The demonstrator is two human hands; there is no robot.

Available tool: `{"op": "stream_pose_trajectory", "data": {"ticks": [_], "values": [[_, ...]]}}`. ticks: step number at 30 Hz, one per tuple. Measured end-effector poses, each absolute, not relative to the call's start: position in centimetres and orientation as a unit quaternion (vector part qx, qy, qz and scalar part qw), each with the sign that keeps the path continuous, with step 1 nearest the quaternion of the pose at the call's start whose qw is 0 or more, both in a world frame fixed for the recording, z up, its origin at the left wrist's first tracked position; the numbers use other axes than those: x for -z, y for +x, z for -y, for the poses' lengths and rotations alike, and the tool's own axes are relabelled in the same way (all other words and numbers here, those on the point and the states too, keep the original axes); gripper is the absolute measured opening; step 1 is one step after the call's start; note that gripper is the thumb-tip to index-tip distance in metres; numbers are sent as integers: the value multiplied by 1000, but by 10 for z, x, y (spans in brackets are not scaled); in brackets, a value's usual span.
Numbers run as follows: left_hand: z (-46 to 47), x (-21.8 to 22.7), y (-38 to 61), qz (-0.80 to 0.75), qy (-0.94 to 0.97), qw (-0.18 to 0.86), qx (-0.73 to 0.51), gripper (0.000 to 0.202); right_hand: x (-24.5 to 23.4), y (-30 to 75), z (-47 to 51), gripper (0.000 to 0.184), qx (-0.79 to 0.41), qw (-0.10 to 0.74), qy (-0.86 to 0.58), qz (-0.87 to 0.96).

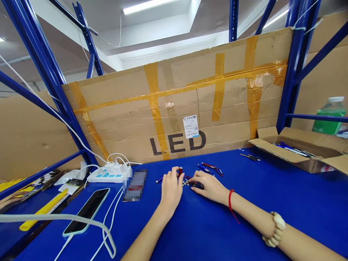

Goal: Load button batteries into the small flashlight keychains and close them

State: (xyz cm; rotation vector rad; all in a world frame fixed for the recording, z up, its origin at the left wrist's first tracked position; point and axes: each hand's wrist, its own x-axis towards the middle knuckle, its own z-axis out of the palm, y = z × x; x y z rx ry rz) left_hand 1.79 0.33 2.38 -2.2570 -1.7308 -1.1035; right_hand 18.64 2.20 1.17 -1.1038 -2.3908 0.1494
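Observation:
My left hand (pixel 172 188) rests on the blue tabletop, its thumb and forefinger closed around a small dark red metal cylinder (pixel 180 171) that stands upright. Just right of it, my right hand (pixel 209 185) is curled with a small black rounded piece (pixel 198 185) between thumb and fingers; its kind is hard to make out. Several small silver button-like discs (pixel 185 183) lie between the two hands. A red ring-like piece (pixel 187 178) shows by the right fingertips, partly hidden. Left of my left hand lies a thin purple tube (pixel 159 179).
Behind the hands lie a blue pen-like tube (pixel 206 169) and a red one with a red carabiner (pixel 218 171). Keys (pixel 250 157) and an open carton (pixel 293 159) are at right. A phone (pixel 88 212), a power strip (pixel 108 174) and white cables are at left. Cardboard (pixel 125 127) walls the back.

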Motion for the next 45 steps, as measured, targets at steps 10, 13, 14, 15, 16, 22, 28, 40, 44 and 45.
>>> {"op": "stream_pose_trajectory", "data": {"ticks": [10, 13, 14, 15, 16, 22, 28, 40, 44, 45], "values": [[4, -22, 26, 545, -760, -5, 355, 15, -10, 186, -21, 22, -42, 234, -381, 893], [5, -21, 27, 547, -764, -14, 342, 15, -9, 186, -21, 25, -38, 229, -386, 893], [5, -21, 27, 546, -766, -17, 340, 15, -8, 185, -22, 26, -40, 229, -387, 892], [5, -21, 28, 546, -766, -20, 339, 15, -7, 185, -22, 26, -43, 229, -386, 892], [5, -20, 28, 546, -766, -22, 339, 15, -6, 185, -22, 25, -46, 230, -385, 892], [3, -19, 26, 545, -762, -28, 349, 14, -5, 184, -22, 25, -46, 244, -389, 887], [1, -17, 23, 549, -761, -23, 346, 14, -7, 183, -21, 22, -51, 229, -397, 888], [-1, -17, 21, 546, -762, -21, 348, 15, -7, 182, -20, 24, -65, 233, -389, 889], [1, -18, 23, 536, -776, -1, 334, 16, -6, 183, -21, 21, -56, 225, -387, 892], [1, -19, 23, 533, -780, 4, 327, 16, -6, 183, -21, 20, -54, 223, -388, 893]]}}
